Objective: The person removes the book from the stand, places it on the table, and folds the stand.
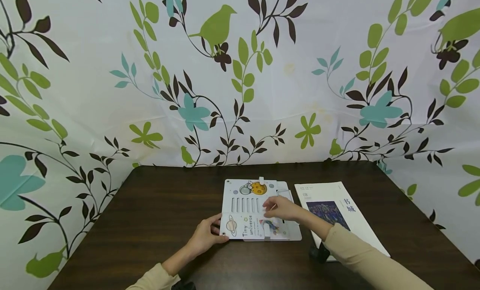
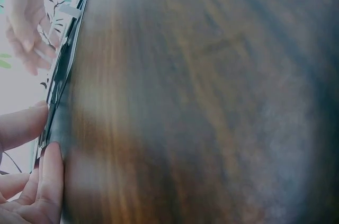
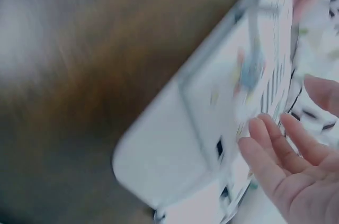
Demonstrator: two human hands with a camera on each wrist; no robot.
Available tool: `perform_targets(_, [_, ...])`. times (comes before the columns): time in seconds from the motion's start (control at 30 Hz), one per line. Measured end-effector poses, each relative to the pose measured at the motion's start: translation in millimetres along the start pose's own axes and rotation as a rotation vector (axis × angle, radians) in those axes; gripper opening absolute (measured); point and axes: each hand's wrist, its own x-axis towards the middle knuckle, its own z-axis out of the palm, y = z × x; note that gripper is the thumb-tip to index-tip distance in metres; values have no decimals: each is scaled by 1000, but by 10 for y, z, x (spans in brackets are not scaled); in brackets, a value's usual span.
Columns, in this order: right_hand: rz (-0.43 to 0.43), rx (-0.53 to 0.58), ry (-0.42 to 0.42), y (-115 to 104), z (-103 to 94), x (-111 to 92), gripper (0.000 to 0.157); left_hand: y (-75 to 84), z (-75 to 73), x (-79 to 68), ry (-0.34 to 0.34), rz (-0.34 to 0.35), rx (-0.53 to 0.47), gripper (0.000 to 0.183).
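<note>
A flat white folding book stand (image 1: 234, 190) lies on the table, printed with planets and the words "Tiny universe" and cut with a row of slots. At its near left corner my left hand (image 1: 204, 236) grips the edge; the left wrist view shows the thumb on one face and the fingers (image 2: 50, 173) curled behind. Over the stand's right half is my right hand (image 1: 283, 207). Its loosely bent fingers hold nothing, and in the right wrist view the thumb (image 3: 323, 94) stands apart from them. A pale clip (image 1: 261, 181) sticks up from the far edge.
Right of the stand lies a white book (image 1: 360, 223) with a dark blue picture on its cover, partly behind my right forearm. The dark wooden table (image 1: 168, 198) ends at the back against a leaf-and-bird patterned cloth (image 1: 277, 86).
</note>
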Motion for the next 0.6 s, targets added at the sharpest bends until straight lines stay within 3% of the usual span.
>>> perform_targets(0.23, [43,20,209,245,-205,318,43,-18,19,11,1,13,-3,73])
perform_targets(0.43, [88,28,245,360,-308,521,52,-30,13,11,15,16,-4,73])
perform_targets(0.6, [112,29,250,378,-316,646,52,-39,13,8,12,13,-11,73])
